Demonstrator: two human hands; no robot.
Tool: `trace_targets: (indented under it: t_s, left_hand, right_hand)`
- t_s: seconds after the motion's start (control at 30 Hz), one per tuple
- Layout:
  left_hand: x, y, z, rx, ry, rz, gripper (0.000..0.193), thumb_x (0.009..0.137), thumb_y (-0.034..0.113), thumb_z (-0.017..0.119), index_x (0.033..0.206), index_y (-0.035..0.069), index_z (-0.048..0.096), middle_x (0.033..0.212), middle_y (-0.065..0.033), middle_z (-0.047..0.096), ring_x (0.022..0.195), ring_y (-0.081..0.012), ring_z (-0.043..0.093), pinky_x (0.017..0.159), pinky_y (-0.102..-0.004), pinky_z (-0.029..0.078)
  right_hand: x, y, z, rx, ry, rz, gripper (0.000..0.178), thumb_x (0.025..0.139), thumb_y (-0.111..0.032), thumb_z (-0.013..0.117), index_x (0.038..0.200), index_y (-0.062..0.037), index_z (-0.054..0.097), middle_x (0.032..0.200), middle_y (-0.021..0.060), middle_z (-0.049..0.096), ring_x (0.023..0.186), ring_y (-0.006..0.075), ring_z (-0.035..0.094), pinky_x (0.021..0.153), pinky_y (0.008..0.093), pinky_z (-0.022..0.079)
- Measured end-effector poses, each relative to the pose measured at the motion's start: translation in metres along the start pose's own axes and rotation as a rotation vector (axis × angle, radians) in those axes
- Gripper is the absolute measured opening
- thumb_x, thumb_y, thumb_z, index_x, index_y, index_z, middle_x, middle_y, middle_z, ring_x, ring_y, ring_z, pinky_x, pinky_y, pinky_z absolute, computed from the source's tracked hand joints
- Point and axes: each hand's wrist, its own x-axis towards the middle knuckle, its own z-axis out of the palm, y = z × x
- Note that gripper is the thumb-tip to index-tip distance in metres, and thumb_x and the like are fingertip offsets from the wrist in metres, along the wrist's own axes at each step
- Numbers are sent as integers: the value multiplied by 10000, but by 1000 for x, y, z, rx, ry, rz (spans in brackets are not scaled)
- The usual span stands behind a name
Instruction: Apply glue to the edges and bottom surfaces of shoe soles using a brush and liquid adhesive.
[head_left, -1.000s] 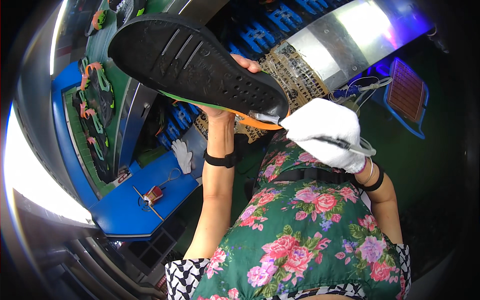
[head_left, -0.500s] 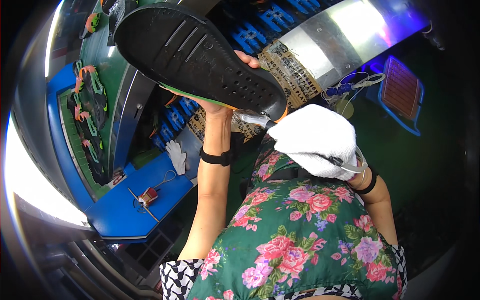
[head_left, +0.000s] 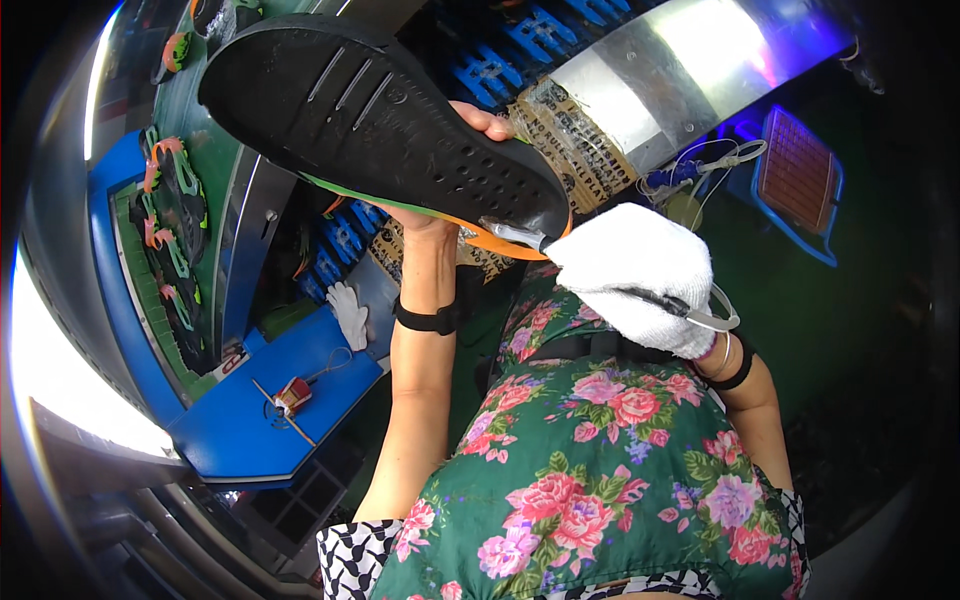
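Note:
A large black shoe sole (head_left: pixel 360 135) is tilted in front of me, its face showing slots and rows of small holes, with green and orange along the lower edge. My left hand (head_left: pixel 428 222) grips it from behind; fingertips wrap over its far edge and the palm lies under the near one. My right hand (head_left: pixel 635 278), in a white knit glove, is closed around a brush (head_left: pixel 515 235) with a pale, wet-looking tip. That tip touches the sole near its right end. A grey curved handle or tube shows by the glove; the fingers inside are hidden.
At left, a green conveyor belt (head_left: pixel 225 130) and a blue-edged tray (head_left: pixel 100 215) carry several shoe parts. A blue table (head_left: pixel 235 425) bears a pale glove (head_left: pixel 348 315) and a small red object (head_left: pixel 293 395). Behind the sole runs a metal rail (head_left: pixel 600 95) with brown tape.
The sole has shifted slightly left and down. The brush tip has moved from the sole's near edge onto its face near the right end.

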Motion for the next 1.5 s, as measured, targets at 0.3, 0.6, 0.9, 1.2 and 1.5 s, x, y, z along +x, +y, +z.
trace_targets:
  t_s: [0.3,0.6,0.9,1.2,1.5]
  left_hand:
    - [7,3,4,12,-37,25,1082,862,915,326,1096,-93,641,1003,-217,677,971,-334,689,911,-466,544]
    - [10,1,3,-34,-71,16,1080,860,910,358,1107,-103,642,1008,-231,680,960,-345,692,910,-482,541]
    - [10,3,4,13,-38,-39,827,925,720,540,1111,-76,662,1041,-168,667,978,-293,664,943,-453,496]
    - [11,-1,3,34,-22,-33,968,903,827,446,1119,-97,637,1026,-186,669,966,-298,664,953,-460,506]
    - [14,-1,3,76,22,-81,977,899,853,400,1096,-73,640,1009,-173,668,942,-287,655,935,-467,494]
  right_hand:
    - [1,3,3,-2,-28,-56,146,716,17,808,850,-34,784,946,139,779,850,285,747,754,366,587]
    - [0,5,0,75,3,-13,156,715,18,803,863,-33,790,929,139,777,841,285,747,749,369,584]
    - [-1,2,0,-47,-84,-182,287,746,0,807,1016,-96,796,1029,78,784,882,258,742,758,356,599]
    - [4,-2,-6,-30,-50,-143,268,766,-17,804,1020,-103,802,1010,84,783,890,255,744,768,366,596]
    - [-2,9,-1,-17,26,18,147,742,38,789,869,-37,783,928,136,777,838,277,746,734,357,589]
